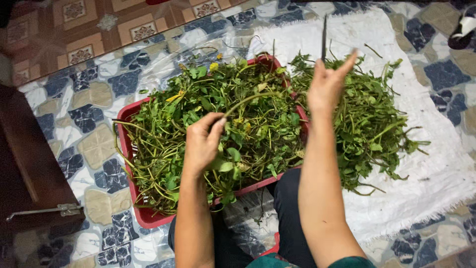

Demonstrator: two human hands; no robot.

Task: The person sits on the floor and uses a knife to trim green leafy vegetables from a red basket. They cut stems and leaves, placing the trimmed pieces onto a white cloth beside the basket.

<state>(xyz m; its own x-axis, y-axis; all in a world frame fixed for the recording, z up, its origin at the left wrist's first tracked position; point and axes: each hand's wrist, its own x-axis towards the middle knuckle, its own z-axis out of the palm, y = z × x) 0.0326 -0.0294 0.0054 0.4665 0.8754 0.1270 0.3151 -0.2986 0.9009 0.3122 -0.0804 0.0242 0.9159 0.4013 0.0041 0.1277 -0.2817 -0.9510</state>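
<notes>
Red plastic rectangular basket (130,149): leafy green stems (248,124) are hiding its interior and far rim. Right hand (328,84): motion is blurring its fingertips. Black-and-white object (463,27): the right picture edge is cutting it off; kind untellable.

Left hand (202,141): our fingers (214,122) pinched shut, forearm reaching forward.
Right hand (327,84): raised, fingers pinched upward.
</notes>
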